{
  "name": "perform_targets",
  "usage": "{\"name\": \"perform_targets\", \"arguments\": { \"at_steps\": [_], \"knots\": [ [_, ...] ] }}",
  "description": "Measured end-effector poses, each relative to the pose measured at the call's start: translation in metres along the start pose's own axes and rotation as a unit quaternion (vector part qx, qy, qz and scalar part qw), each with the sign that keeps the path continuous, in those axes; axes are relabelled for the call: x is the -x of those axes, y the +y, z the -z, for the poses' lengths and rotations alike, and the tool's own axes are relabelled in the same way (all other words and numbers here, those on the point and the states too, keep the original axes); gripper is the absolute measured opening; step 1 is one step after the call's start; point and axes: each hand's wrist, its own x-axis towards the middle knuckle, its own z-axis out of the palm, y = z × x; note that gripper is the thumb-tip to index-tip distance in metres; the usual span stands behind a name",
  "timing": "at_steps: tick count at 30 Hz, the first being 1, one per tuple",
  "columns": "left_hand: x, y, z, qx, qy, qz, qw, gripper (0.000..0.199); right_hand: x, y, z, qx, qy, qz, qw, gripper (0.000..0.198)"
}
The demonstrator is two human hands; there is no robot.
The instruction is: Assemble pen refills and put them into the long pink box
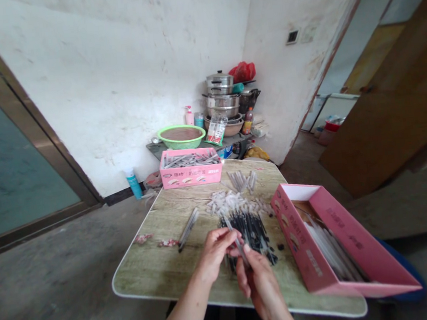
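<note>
Above the near middle of the table, my left hand and my right hand are close together. Both sets of fingers are closed on a slim, translucent pen, tilted with its upper end away from me. Beneath and behind them spreads a pile of thin black pen parts. Beyond it is a heap of small whitish pieces, perhaps caps. Several clear tubes lie farther back. To the left, a few assembled-looking pens lie side by side. My fingers cover part of the held pen.
A pink box full of pens stands at the table's far edge. Another pink box, holding long clear tubes, sits at the right edge. Behind are a green basin and stacked steel pots.
</note>
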Motion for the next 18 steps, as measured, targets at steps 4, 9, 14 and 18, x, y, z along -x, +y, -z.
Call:
{"name": "perform_targets", "arguments": {
  "at_steps": [4,9,14,18],
  "knots": [
    [-0.008,0.009,0.016,0.027,0.074,0.009,0.997,0.037,0.006,0.002,-0.002,0.002,-0.004,-0.049,0.999,0.050],
    [-0.007,0.014,0.020,0.033,0.078,0.004,0.996,0.039,0.012,0.002,-0.003,0.003,-0.012,-0.028,1.000,0.040],
    [-0.004,0.012,0.017,0.033,0.086,-0.004,0.996,0.040,0.011,0.001,-0.003,0.025,0.013,0.003,1.000,0.033],
    [-0.005,0.012,0.018,0.026,0.080,-0.010,0.996,0.037,0.010,0.003,-0.002,0.033,0.031,0.013,0.999,0.035]
  ]
}}
